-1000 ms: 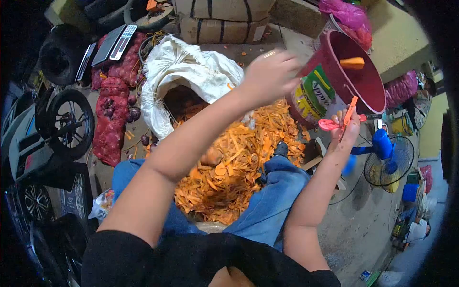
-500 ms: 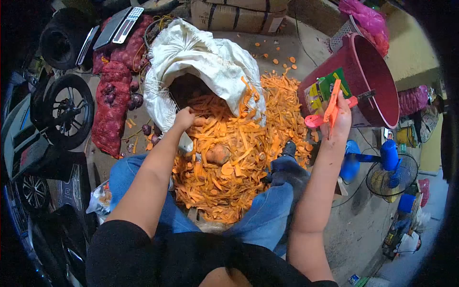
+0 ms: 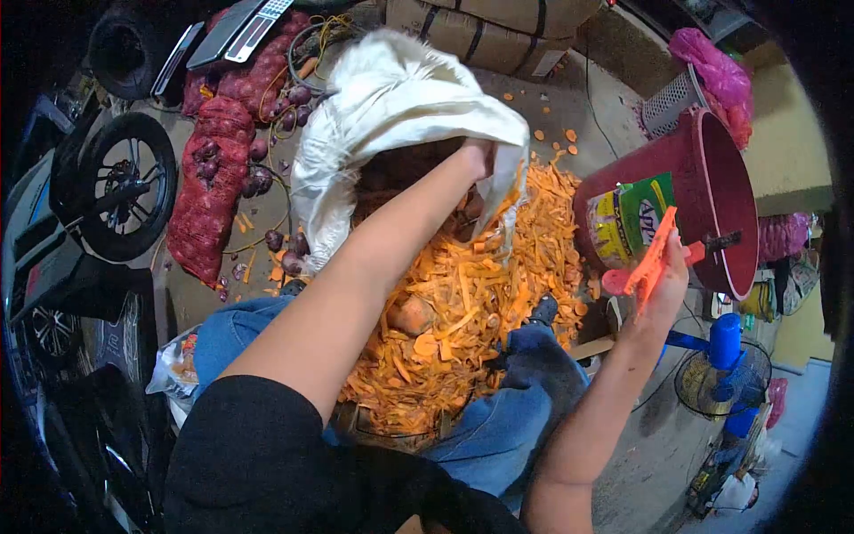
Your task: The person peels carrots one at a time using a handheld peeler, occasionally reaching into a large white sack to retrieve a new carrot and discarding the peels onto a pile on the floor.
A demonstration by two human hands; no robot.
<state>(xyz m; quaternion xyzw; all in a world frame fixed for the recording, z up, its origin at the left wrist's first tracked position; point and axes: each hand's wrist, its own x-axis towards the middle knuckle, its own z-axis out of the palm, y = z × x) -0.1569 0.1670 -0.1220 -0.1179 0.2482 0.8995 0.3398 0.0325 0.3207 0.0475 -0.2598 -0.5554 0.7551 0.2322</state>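
My left hand (image 3: 479, 160) reaches into the mouth of a white woven sack (image 3: 405, 102), just under its raised rim; the fingers are hidden. The sack lies on its side, and its inside is dark. Below the opening spreads a heap of orange peelings and slices (image 3: 427, 383), with a rounded carrot-like piece (image 3: 411, 315) on top. My right hand (image 3: 663, 278) is closed around a peeler (image 3: 654, 254) with an orange handle; a pinkish-red part and a dark, narrow end stick out sideways. It is held up in front of a tall dark-red bin (image 3: 640, 173).
Left of the sack lie red net bags of onions (image 3: 212, 187), with loose onions and a scale (image 3: 240, 36) on top at the back. A motorcycle wheel (image 3: 129, 187) stands farther left. A blue fan (image 3: 725, 347) is at the right, a carton (image 3: 485, 40) behind.
My left hand has moved from the peelings at the sack's lower mouth, right and away from me, up under its rim. The rim now stands higher. My right hand still holds the peeler.
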